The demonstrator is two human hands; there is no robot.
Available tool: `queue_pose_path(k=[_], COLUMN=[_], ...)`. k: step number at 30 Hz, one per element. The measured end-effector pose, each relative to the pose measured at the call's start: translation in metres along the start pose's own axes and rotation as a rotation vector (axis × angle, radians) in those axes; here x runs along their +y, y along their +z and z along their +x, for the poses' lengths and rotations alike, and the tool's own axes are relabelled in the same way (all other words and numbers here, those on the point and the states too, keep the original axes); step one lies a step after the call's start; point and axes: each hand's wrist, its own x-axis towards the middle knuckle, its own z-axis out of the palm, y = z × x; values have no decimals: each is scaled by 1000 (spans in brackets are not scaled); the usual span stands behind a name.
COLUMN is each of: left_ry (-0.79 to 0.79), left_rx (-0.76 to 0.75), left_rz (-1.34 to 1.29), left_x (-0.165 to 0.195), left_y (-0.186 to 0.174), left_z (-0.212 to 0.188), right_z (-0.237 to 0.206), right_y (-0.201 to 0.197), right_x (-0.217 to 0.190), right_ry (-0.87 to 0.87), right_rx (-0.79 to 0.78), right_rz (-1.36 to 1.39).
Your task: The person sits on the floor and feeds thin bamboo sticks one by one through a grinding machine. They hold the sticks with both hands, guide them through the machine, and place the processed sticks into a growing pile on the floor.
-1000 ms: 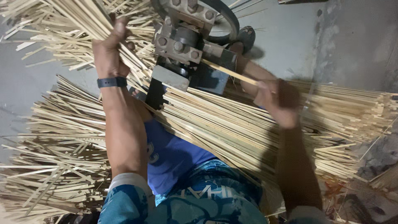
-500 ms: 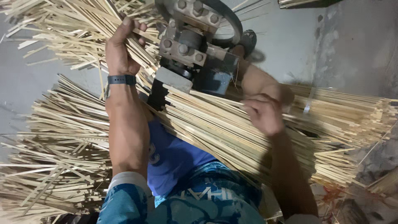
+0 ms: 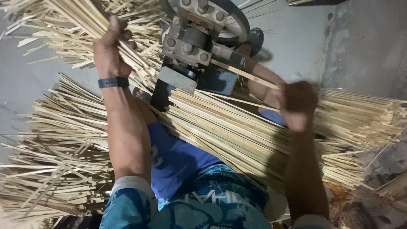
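My left hand (image 3: 111, 50), with a dark band on its wrist, grips a bunch of thin bamboo strips (image 3: 80, 19) on the far side of a grey metal machine (image 3: 190, 42). My right hand (image 3: 296, 104) holds a single bamboo strip (image 3: 241, 73) whose far end runs into the machine's bolted head. A thick bundle of bamboo strips (image 3: 237, 131) lies across my lap under the right arm. The machine has a large dark wheel (image 3: 235, 19) at its top.
Loose bamboo strips (image 3: 55, 161) are piled on the floor at the left and behind the machine. More strip ends (image 3: 369, 123) stick out to the right. Grey concrete floor (image 3: 296, 38) shows beyond, with a rough wall (image 3: 373, 46) at the right.
My right hand drew back from the bundle and now holds one strip fed into the machine. My left hand stays on the bunch behind the machine, shifted slightly.
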Motion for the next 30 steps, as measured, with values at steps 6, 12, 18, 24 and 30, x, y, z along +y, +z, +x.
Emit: queue_pose_path(k=[6,12,18,24,30], left_ry=[20,-8,-58,38,46], left_rx=[-95,-169,-115,-82,-23], left_rz=[148,-128,-166,-320,-200], left_x=[0,-2,-7,0,7], left_y=[20,23,17,-10,-15], left_z=[-6,1,5,17,5], right_z=[5,2,-9,-11,3], right_y=[26,38,33,-32,-29], right_x=[-43,-9,18,15,-8], right_ry=[164,-167,-477,-187,62], right_rx=[-109,-282,-124,-38,-259], right_rz=[3,218,455,-11,-373])
